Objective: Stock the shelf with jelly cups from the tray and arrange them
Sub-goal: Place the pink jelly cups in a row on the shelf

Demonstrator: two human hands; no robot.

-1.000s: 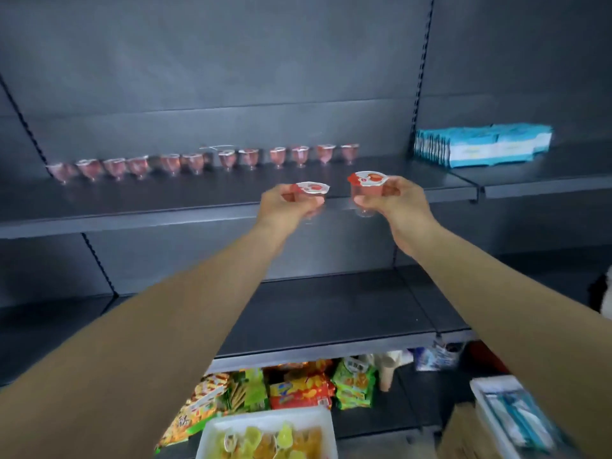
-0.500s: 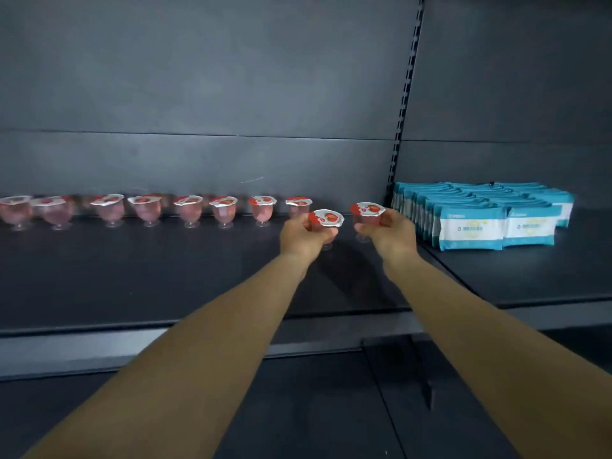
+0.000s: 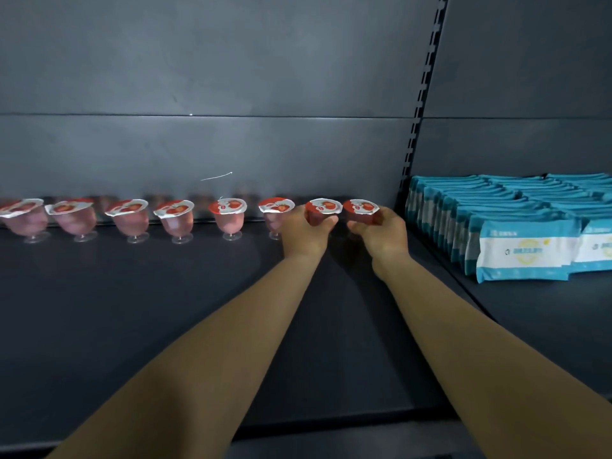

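1. The left hand point(image 3: 303, 231) is curled round a jelly cup point(image 3: 323, 210), thumb on the near side and fingers wrapped behind the bowl. The strawberry-printed lid faces up. Holding the bowl rather than the foil probably keeps the seal from being dented.

2. The right hand point(image 3: 381, 231) grips a second jelly cup point(image 3: 361, 208) the same way, just beside the first, so the two lids nearly touch.

3. Both cups sit at the right end of the row of jelly cups point(image 3: 228, 217) along the back of the shelf point(image 3: 165, 309). They are level with the other lids, which suggests they are being set down to extend the line. The hands cover both cups' feet, so I cannot tell whether they rest on the shelf.

4. The row runs left from the hands and close to the back panel point(image 3: 231, 144), each cup upright on a small clear foot. Starting at the back leaves the front of the shelf free for further rows.

5. The cup in the right hand lies near the slotted upright point(image 3: 420, 120) that divides this bay from the next. There, blue and white packets point(image 3: 523, 250) stand packed on edge. This back row therefore looks about full.

6. The tray is not in view. How many cups remain to be stocked cannot be judged.
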